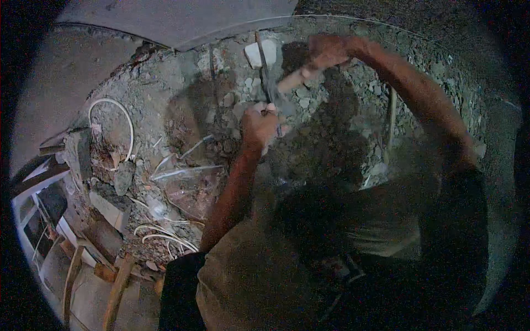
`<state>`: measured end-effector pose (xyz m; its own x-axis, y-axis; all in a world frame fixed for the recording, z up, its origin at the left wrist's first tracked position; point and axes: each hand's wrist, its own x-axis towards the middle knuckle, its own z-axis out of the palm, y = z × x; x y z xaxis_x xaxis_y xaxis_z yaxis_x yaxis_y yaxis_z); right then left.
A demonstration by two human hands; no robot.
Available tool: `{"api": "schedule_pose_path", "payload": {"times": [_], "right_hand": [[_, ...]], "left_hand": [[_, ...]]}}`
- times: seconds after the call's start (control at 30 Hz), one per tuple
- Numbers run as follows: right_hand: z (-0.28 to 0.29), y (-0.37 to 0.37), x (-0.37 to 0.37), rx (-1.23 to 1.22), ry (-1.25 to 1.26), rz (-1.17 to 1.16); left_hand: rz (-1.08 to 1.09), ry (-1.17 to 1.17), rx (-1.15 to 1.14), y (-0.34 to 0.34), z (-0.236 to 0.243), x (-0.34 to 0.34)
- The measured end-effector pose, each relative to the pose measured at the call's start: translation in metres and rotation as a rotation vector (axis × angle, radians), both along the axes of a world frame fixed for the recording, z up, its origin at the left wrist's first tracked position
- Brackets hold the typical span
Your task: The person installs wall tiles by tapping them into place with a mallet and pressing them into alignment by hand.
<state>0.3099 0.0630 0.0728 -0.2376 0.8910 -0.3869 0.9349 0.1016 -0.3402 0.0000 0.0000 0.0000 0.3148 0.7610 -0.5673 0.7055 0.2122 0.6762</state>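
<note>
My left hand (259, 126) is closed around a dark narrow metal rod (264, 66), which runs up from the fist across a pale block of stone (259, 53). Whether the rod is a chisel or a bar, I cannot tell. In my right hand (329, 51), slightly blurred, is a hammer's light wooden handle (292, 81). It slants down and left toward the rod just above my left fist. The hammer's head is dark and smeared there, so contact with the rod cannot be made out. Broken rubble (309, 105) surrounds both hands.
Pale flexible tubing (131, 124) loops from the rubble at the left, with several more pale tubes (165, 237) lower down. Wooden strips (118, 292) and a white frame (41, 185) lie at lower left. A smooth grey slab (232, 19) borders the far side. Deep shadow covers the right.
</note>
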Motion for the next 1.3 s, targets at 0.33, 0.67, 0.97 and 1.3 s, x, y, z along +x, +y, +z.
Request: {"api": "schedule_pose_path", "payload": {"times": [0.33, 0.67, 0.97, 1.3], "right_hand": [[-0.025, -0.006, 0.026, -0.16, -0.017, -0.033], [0.053, -0.114, 0.003, -0.605, 0.009, -0.131], [-0.045, -0.211, 0.01, -0.312, 0.4, 0.098], [-0.093, -0.205, 0.062, -0.116, -0.013, 0.078]], "left_hand": [[0.188, -0.203, -0.305, -0.005, 0.031, 0.005], [0.18, -0.329, -0.27, -0.019, -0.044, 0.004], [-0.218, -0.173, 0.535, 0.056, 0.013, -0.024], [0.141, -0.36, 0.903, 0.098, 0.304, 0.031]]}}
